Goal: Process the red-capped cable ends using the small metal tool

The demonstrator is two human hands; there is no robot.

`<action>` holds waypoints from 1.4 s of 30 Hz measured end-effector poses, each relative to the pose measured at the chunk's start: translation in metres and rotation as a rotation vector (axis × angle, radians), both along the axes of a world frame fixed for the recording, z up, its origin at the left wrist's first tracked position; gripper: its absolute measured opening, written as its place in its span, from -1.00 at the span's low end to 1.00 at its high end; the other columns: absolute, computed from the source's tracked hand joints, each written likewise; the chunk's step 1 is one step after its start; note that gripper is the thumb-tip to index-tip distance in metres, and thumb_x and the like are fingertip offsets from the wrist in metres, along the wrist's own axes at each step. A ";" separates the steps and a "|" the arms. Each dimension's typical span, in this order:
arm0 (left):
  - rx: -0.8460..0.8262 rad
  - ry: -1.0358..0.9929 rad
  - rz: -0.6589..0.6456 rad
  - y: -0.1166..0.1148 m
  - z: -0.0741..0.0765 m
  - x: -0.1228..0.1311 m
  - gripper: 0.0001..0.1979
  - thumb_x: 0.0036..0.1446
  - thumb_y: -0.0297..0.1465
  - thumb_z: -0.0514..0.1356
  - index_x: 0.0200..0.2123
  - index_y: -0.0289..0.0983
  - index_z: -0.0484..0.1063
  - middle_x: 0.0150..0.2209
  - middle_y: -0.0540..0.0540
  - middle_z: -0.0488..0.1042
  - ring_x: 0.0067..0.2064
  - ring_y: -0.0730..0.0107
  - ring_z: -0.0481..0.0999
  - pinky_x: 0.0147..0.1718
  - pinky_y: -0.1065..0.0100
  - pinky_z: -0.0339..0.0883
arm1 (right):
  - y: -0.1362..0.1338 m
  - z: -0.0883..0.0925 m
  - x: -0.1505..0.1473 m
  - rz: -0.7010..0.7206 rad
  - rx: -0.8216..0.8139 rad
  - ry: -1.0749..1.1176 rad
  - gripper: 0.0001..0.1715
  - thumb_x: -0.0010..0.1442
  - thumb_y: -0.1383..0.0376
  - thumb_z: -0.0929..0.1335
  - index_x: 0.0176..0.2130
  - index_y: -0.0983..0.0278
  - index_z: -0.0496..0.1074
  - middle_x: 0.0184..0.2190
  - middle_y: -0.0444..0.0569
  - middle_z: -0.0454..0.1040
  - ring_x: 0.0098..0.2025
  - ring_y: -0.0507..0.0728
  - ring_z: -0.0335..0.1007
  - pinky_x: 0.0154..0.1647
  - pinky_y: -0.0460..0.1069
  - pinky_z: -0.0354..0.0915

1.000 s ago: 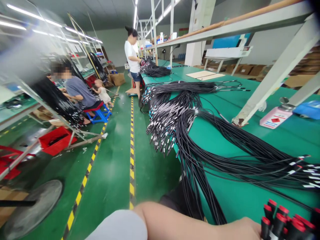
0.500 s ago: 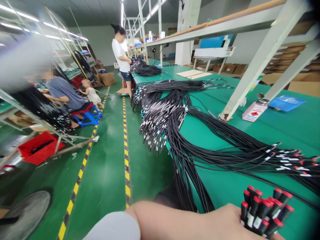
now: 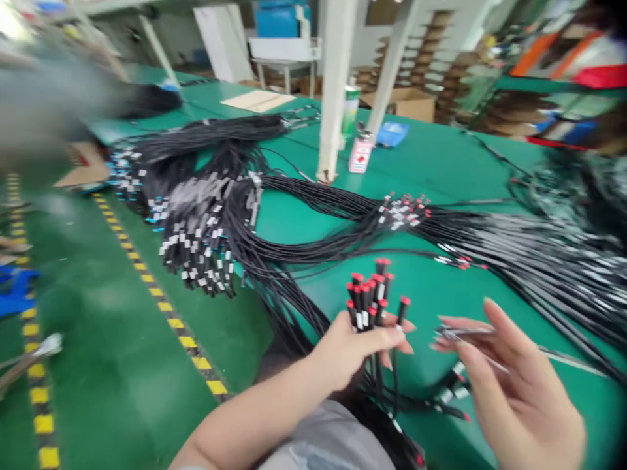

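Observation:
My left hand (image 3: 350, 349) is closed around a bunch of black cables with red-capped ends (image 3: 371, 294), the caps pointing up. Just to its right, my right hand (image 3: 509, 385) is blurred with its fingers spread, and a thin pale strip (image 3: 465, 334) lies across its fingertips. Both hands hover over the near edge of the green table (image 3: 441, 163). More red-capped ends (image 3: 450, 395) lie on the table under my right hand.
Large bundles of black cables (image 3: 206, 215) drape over the table's left edge, and others (image 3: 539, 254) spread to the right. A white post (image 3: 336, 85) and a small bottle (image 3: 360, 153) stand mid-table. A yellow-black floor stripe (image 3: 161, 307) runs on the left.
The view has swung right and down, off the aisle and people. My left hand has come to the centre with the bunch raised, and my right hand has come into view.

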State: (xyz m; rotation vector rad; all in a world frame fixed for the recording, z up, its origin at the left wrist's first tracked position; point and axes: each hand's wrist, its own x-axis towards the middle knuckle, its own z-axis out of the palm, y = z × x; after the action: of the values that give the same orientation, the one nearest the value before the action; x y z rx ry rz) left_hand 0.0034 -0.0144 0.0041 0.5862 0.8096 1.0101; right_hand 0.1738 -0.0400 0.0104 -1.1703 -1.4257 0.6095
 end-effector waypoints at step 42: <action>-0.020 0.051 -0.094 0.004 0.000 -0.003 -0.86 -0.11 -0.40 0.42 -0.41 -0.27 0.58 -0.57 0.04 0.48 -0.54 0.51 0.38 -0.50 0.44 0.27 | -0.001 -0.011 -0.013 0.121 0.192 -0.079 -0.53 0.19 0.56 0.38 0.03 0.20 0.28 -0.10 0.04 0.55 -0.05 0.17 0.56 -0.09 0.10 0.57</action>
State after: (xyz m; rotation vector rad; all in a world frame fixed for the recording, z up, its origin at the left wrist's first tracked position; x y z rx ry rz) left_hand 0.0005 -0.0102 0.0043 0.6290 0.8291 0.9034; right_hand 0.1603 -0.0411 -0.0002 -0.9714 -1.5939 0.5015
